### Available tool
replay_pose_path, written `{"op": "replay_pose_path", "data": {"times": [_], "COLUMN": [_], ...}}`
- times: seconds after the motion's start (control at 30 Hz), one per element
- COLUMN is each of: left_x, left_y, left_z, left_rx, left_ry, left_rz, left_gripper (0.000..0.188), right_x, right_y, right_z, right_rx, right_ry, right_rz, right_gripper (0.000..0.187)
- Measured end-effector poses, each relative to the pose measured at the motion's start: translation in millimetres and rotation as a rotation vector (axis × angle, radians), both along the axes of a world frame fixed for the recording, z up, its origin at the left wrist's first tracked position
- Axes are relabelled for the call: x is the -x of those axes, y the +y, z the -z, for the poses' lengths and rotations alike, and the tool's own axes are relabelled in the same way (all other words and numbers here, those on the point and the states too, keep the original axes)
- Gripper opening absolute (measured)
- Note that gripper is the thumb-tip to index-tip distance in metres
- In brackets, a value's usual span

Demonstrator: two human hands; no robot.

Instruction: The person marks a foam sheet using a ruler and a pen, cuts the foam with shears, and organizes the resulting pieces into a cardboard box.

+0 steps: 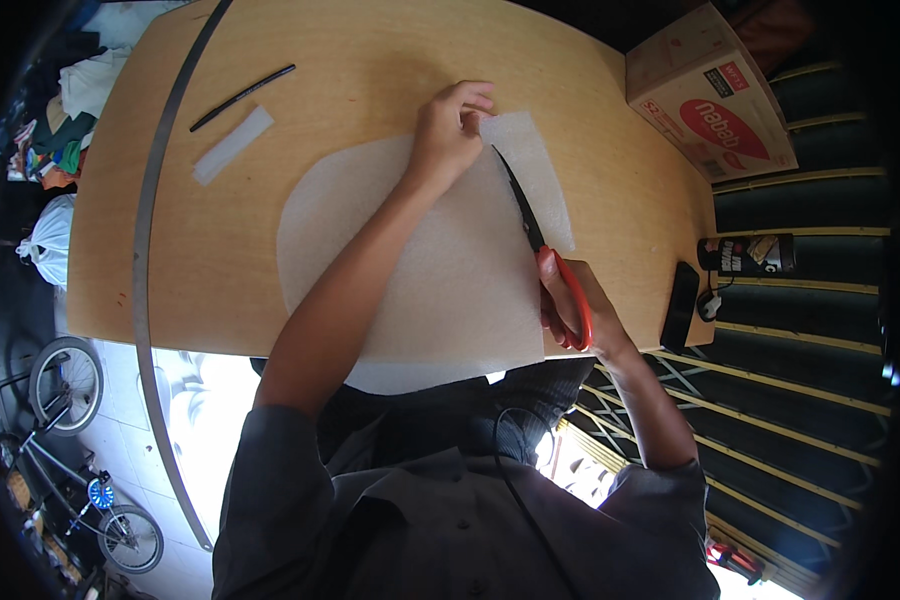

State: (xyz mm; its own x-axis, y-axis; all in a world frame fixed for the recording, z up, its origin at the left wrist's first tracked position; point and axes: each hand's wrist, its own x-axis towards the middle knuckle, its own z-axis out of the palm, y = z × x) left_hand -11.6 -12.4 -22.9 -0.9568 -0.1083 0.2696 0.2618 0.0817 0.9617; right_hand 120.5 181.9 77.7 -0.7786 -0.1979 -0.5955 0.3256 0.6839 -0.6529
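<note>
A thin, whitish, see-through sheet (340,220) with a rounded left side lies on the table, its near edge hanging over the front. My left hand (452,125) is at the sheet's far edge, thumb and fingers closed on it near the top of a strip (542,185) along the right side. In my right hand (595,305) is a pair of scissors (570,300) with red handles and dark blades. The blades lie along the line between the strip and the larger piece, tips pointing away toward my left hand. Part of the sheet is hidden under my left forearm.
On the wooden table (390,50), a black pen (242,98) and a small white strip (233,145) lie left. A long metal strip (150,180) crosses the left side. At right are a cardboard box (705,90), a black phone-like object (680,305) and a dark can (745,253).
</note>
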Motion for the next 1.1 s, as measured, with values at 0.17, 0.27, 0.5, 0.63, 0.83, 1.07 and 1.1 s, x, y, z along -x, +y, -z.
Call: {"op": "replay_pose_path", "data": {"times": [0.17, 0.27, 0.5, 0.63, 0.83, 1.07, 1.1], "left_x": [0.2, 0.8, -0.4, -1.6, 6.1, 3.9, 3.7], "left_y": [2.6, 3.2, 3.3, 4.6, 2.2, 8.5, 9.6], "left_z": [1.0, 2.1, -1.3, -6.2, 6.0, 0.6, 0.1], "left_rx": [0.008, 0.016, -0.028, -0.183, -0.333, -0.260, -0.259], "left_ry": [0.011, 0.021, 0.005, -0.030, 0.003, 0.023, 0.037], "left_rz": [0.001, 0.002, -0.027, -0.026, 0.012, -0.085, -0.089], "left_gripper": [0.038, 0.038, 0.039, 0.035, 0.042, 0.039, 0.039], "right_x": [1.3, 3.3, 11.3, 17.9, 24.6, 35.9, 37.0], "right_y": [7.2, 7.6, 6.7, 1.8, -12.6, -12.3, -12.5], "right_z": [2.7, -2.9, -7.8, -12.1, -19.2, -13.4, -13.7], "right_rx": [0.061, 0.024, -0.051, -0.083, -0.121, -0.149, -0.154], "right_ry": [-0.011, -0.001, -0.062, -0.081, -0.013, 0.002, 0.006], "right_rz": [-0.068, -0.088, -0.159, -0.153, -0.124, -0.143, -0.147], "right_gripper": [0.088, 0.090, 0.095, 0.092, 0.087, 0.090, 0.090]}}
